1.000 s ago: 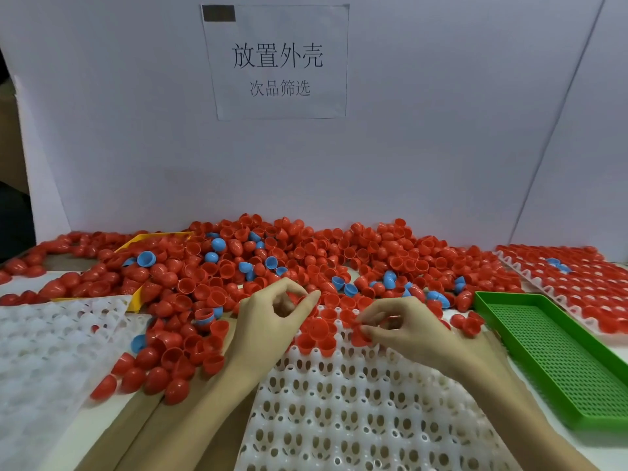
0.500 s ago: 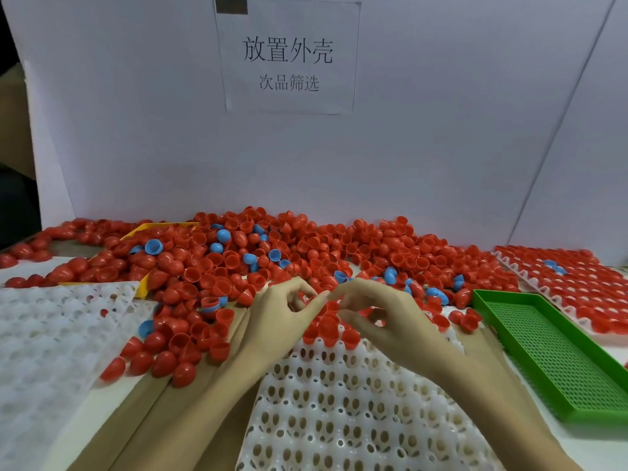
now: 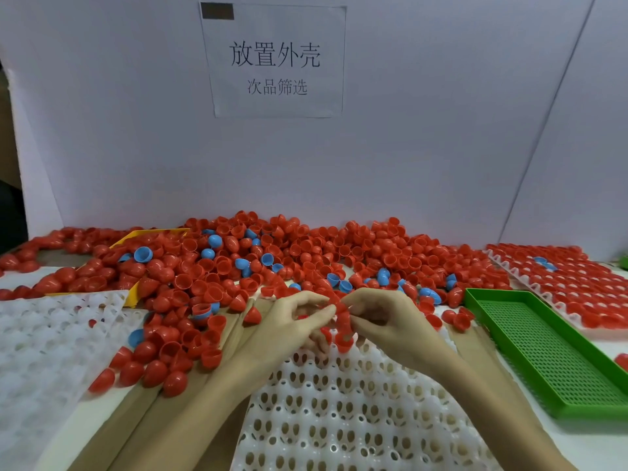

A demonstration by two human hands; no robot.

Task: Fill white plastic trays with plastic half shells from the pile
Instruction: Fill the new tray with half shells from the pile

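A big pile of red half shells [image 3: 306, 253], with some blue ones mixed in, covers the back of the table. A white plastic tray [image 3: 339, 419] with rows of holed cups lies in front of me; a few red shells sit in its far row. My left hand [image 3: 289, 328] and my right hand [image 3: 384, 321] meet above that far edge. Both pinch a red half shell [image 3: 341, 309] between their fingertips. More red shells show under my left palm; whether it holds them I cannot tell.
A green perforated tray [image 3: 543, 355] lies to the right. Behind it sits a white tray full of red shells [image 3: 577, 283]. Another white tray [image 3: 44, 338] lies at the left, beside a yellow bin [image 3: 136, 236] buried in shells. A white board with a paper sign stands behind.
My two hands came together from apart; the right hand moved left and up from the tray's far row to meet the left hand's fingertips.
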